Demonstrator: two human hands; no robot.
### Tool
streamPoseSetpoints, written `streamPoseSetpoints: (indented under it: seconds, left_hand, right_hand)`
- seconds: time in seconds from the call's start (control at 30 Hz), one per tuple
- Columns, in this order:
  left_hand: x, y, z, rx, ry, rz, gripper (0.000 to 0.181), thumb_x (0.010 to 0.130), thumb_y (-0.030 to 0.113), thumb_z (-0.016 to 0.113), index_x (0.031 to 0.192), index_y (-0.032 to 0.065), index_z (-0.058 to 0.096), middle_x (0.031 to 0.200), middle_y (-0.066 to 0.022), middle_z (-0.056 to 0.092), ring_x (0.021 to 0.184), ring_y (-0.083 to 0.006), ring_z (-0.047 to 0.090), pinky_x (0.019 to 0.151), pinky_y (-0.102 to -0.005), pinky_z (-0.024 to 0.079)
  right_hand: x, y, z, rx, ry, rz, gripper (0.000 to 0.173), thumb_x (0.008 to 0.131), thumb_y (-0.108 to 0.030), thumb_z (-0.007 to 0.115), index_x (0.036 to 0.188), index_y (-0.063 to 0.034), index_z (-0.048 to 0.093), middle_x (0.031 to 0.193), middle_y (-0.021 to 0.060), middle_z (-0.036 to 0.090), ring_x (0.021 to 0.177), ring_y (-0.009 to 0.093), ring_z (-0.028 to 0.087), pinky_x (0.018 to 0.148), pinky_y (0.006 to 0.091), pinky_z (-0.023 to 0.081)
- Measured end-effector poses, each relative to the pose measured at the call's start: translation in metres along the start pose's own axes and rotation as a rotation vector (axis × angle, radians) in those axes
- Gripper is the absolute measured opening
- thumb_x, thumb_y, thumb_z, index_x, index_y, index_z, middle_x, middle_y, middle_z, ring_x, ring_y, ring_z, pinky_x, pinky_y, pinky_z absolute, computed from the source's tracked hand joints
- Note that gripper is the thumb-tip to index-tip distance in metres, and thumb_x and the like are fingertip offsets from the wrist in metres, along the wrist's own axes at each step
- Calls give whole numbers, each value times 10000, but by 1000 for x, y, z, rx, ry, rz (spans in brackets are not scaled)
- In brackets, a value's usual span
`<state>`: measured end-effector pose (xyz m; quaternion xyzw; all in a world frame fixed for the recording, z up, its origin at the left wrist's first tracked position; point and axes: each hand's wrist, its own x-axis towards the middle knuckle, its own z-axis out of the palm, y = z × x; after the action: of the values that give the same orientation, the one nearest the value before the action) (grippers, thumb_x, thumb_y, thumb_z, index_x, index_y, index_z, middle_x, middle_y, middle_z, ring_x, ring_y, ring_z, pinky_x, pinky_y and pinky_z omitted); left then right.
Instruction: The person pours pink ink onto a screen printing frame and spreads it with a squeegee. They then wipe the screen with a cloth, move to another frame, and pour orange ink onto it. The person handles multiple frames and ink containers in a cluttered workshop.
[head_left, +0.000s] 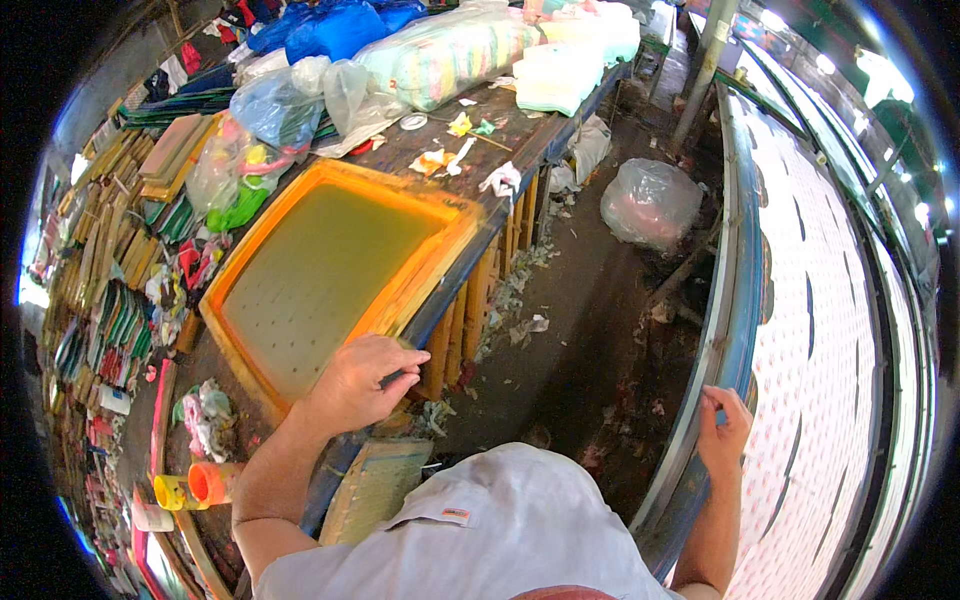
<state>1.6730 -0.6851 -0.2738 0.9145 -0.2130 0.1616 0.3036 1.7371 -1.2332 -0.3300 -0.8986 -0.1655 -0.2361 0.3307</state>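
My left hand (375, 381) hangs over the near corner of an orange-edged printing screen (322, 255). Its thumb and index finger are slightly apart, and no object shows between them. The screen lies on a dark, stained workbench (510, 112), with rows of small dark dots on its greenish mesh. Beside the metal edge rail (712, 352) of a long printing table, my right hand (724, 427) has loosely curled fingers. A small blue patch shows between them; whether it is the table edge behind or something held is unclear. Contact with the rail cannot be made out.
A dark aisle floor (547, 345) with scraps runs between benches. A clear plastic bag (651, 202) sits there near a metal post (705, 67). White printed fabric (810, 337) covers the right table. Orange (212, 482) and yellow (172, 492) cups stand left; wooden frames (450, 337) are under the bench.
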Motion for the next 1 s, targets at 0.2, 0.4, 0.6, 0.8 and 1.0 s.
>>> streamPoseSetpoints:
  seconds: [0.2,0.4,0.6,0.8,1.0]
  left_hand:
    - [134,-36,39,-16,46,-118,376,841,-59,876,1191,65,813,947,-95,819,875,-272,789,857,-408,603]
    - [273,-120,79,4,113,-231,372,850,-120,835,1195,14,805,974,-117,812,870,-243,771,824,-369,595]
    - [451,-217,134,-277,161,-347,239,986,-77,776,1216,-13,795,864,26,659,742,-31,570,649,-221,464]
    - [640,-248,249,-714,84,-565,154,985,-32,808,1135,2,818,765,48,681,671,-15,569,625,-220,446]
    - [807,-274,383,-778,91,-273,96,984,-24,821,1079,-17,815,740,43,665,648,-22,537,609,-225,430]
  right_hand:
    - [169,58,85,66,-136,-350,244,830,59,799,1035,-74,797,836,104,713,726,319,694,665,421,565]
    - [305,135,182,49,-382,-651,257,815,-149,802,1070,-137,773,860,35,706,720,261,708,674,420,587]
    - [439,219,233,69,-371,-525,247,819,-78,804,1062,-118,783,765,26,641,640,259,650,615,409,546]
    - [531,326,249,-48,-424,-251,272,850,-113,800,1122,-120,785,875,49,766,743,285,762,689,427,619]
    - [655,461,276,-38,-238,-143,158,913,-97,799,1070,-116,804,838,68,787,710,306,757,613,433,592]
